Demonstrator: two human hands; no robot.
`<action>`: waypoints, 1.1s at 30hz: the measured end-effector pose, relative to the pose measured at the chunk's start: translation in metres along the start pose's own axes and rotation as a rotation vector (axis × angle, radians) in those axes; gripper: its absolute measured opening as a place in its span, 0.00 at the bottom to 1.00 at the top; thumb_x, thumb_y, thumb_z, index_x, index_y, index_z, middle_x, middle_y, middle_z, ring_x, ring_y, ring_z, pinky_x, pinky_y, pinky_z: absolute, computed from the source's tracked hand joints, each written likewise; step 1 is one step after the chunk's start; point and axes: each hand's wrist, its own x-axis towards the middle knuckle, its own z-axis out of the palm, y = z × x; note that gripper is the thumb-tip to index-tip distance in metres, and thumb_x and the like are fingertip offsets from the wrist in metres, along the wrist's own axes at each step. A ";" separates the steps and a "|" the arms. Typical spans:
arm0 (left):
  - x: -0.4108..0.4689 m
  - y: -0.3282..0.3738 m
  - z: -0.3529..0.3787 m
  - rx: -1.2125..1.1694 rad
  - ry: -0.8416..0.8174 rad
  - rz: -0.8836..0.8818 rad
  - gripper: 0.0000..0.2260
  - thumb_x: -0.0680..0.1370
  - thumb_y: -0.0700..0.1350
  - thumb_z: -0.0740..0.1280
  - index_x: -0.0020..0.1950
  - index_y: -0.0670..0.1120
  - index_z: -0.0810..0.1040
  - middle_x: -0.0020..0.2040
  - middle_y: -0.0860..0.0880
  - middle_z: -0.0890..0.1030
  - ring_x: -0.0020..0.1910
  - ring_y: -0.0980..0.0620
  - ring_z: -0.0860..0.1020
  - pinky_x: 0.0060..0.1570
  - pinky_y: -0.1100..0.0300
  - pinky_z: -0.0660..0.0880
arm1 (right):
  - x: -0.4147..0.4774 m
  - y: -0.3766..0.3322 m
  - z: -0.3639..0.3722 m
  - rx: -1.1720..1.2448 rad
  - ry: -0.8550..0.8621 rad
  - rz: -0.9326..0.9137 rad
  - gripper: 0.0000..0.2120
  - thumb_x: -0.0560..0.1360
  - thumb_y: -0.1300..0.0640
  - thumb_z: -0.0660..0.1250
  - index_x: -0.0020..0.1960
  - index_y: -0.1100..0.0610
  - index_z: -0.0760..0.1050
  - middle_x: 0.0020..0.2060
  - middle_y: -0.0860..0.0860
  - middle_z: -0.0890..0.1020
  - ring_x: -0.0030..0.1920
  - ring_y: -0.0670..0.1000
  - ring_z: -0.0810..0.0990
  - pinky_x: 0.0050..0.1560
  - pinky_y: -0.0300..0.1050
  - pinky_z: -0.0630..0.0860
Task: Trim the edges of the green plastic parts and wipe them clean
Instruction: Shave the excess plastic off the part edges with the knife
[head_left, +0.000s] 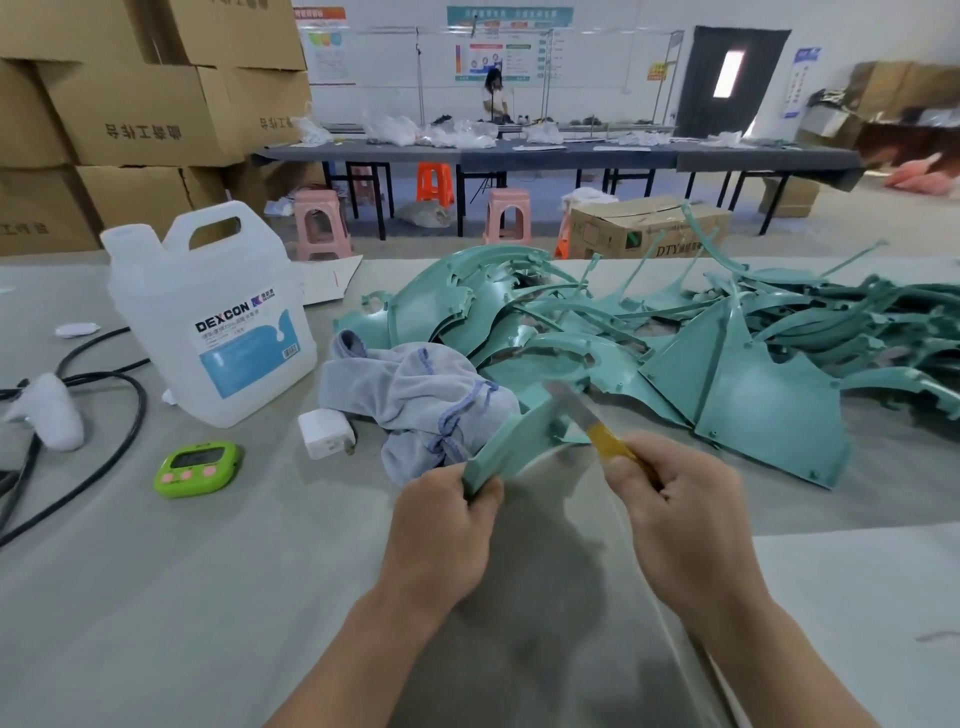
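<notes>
Your left hand (447, 519) pinches the near end of one green part (514, 441): thumb on the right face, fingers (441, 480) curled on the left face. That grip leaves the long edge free, sticking up and away from you above the table (156, 597). The edge to trim is clear of your grip.

Your right hand (675, 514) wraps the yellow handle of the knife (592, 426). Its fingers (641, 480) are curled tight round it, and the blade points up and away from you toward the part's top edge. The blade is blurred, so I cannot tell whether it touches the edge or sits just beside it. I read this as the trimming step, with the wipe not yet done on this piece.

Part vs fingers: it starts inside the left pinch and runs up and away from you. The blade meets it near the far end, well past your left fingertips. Your right fingers are apart from the part.

The rag (415, 405) lies just behind the part against the pile (727, 353), near enough for the wipe. The jug (208, 322) stands left of the rag and is probably the cleaner.

Main risk is the blade slipping back toward your left thumb, so stroke away from it.
</notes>
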 end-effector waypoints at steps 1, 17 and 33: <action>0.000 0.000 0.001 -0.005 0.000 -0.001 0.23 0.78 0.49 0.70 0.27 0.46 0.65 0.23 0.58 0.72 0.25 0.54 0.68 0.26 0.64 0.63 | -0.002 0.000 0.002 0.024 -0.032 -0.027 0.17 0.77 0.62 0.69 0.32 0.54 0.67 0.24 0.46 0.67 0.28 0.47 0.64 0.30 0.41 0.60; 0.004 0.002 0.000 0.018 0.010 -0.056 0.22 0.77 0.49 0.71 0.28 0.44 0.68 0.22 0.58 0.72 0.25 0.55 0.70 0.26 0.64 0.65 | 0.013 0.019 0.006 -0.119 0.135 0.078 0.19 0.79 0.58 0.65 0.32 0.55 0.62 0.26 0.45 0.71 0.32 0.51 0.67 0.32 0.42 0.62; 0.011 0.002 -0.001 0.015 0.009 -0.100 0.24 0.77 0.51 0.71 0.26 0.44 0.68 0.20 0.55 0.70 0.22 0.54 0.67 0.24 0.64 0.62 | 0.000 0.015 0.039 0.345 -0.030 0.321 0.10 0.73 0.52 0.62 0.37 0.58 0.70 0.22 0.46 0.68 0.27 0.50 0.63 0.31 0.50 0.62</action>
